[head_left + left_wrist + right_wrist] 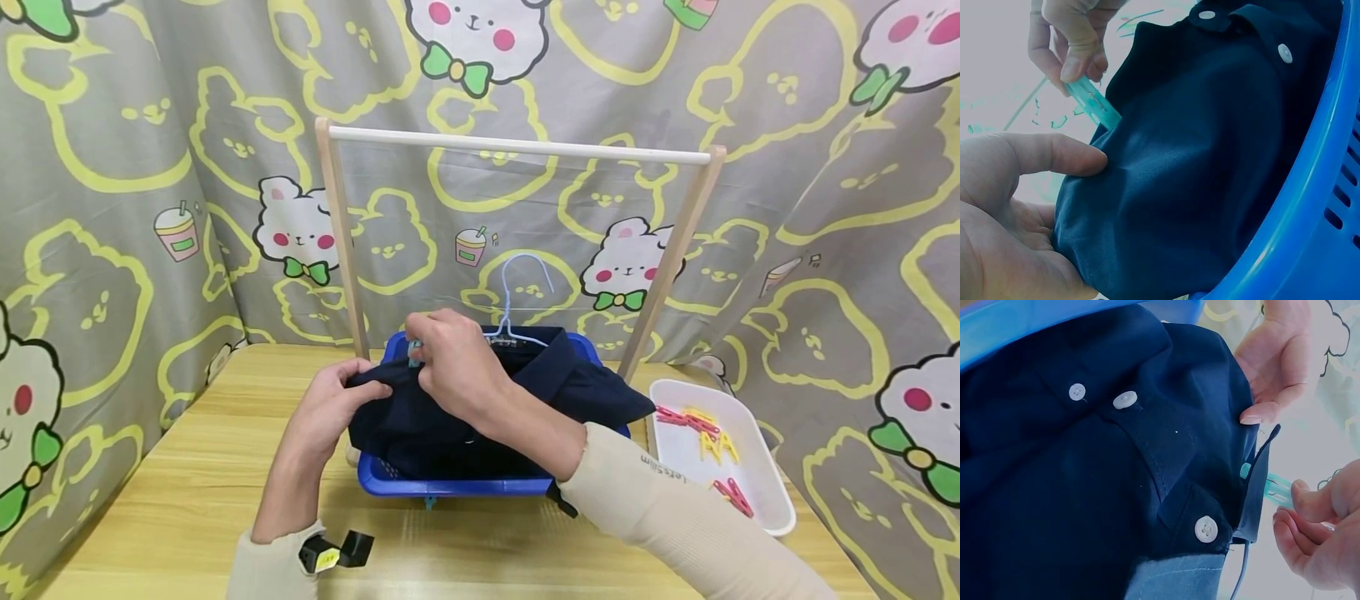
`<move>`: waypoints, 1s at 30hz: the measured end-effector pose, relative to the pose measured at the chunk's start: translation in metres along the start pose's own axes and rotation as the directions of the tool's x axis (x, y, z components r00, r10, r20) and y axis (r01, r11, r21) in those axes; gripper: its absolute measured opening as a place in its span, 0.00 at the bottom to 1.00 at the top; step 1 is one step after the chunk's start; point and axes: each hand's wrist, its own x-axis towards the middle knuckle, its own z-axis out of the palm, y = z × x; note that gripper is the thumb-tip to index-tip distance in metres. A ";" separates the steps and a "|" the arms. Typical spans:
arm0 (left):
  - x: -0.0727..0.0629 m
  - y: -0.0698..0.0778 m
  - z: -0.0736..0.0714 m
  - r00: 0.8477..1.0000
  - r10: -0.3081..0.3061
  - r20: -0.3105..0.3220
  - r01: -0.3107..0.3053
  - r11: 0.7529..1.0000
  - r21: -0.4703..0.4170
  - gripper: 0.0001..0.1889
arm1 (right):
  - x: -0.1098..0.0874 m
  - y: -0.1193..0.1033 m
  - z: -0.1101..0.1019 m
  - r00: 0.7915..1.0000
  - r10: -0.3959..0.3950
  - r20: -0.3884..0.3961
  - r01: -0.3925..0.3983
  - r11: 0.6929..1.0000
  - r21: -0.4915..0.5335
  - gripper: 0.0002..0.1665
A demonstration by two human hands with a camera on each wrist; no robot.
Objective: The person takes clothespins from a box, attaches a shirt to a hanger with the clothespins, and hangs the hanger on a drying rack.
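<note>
A dark navy shirt (pixel 390 417) with white buttons lies over a blue basket (pixel 457 487), a pale blue wire hanger (pixel 507 304) inside its collar. My left hand (pixel 322 408) holds the shirt's shoulder edge between thumb and fingers. In the right wrist view, my right hand (pixel 1322 531) pinches a teal clothespin (pixel 1279 489) whose tip is at the cloth near the hanger wire. The left wrist view shows the same clothespin (pixel 1094 105) on the shirt edge, just beyond my left thumb. The hanger's hook stands up free above the basket.
Behind the basket rises a wooden rack with a white rod (pixel 517 146). A white tray (pixel 776 500) at the right holds several pink and yellow clothespins (pixel 708 433). Another teal clip (pixel 430 502) shows below the basket's front rim. Wooden tabletop (pixel 202 467) extends to the left.
</note>
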 end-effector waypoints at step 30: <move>0.000 0.001 0.000 1.000 -0.008 0.003 0.008 1.000 -0.007 0.09 | 0.001 0.001 0.002 0.995 0.072 0.062 -0.074 0.997 0.032 0.13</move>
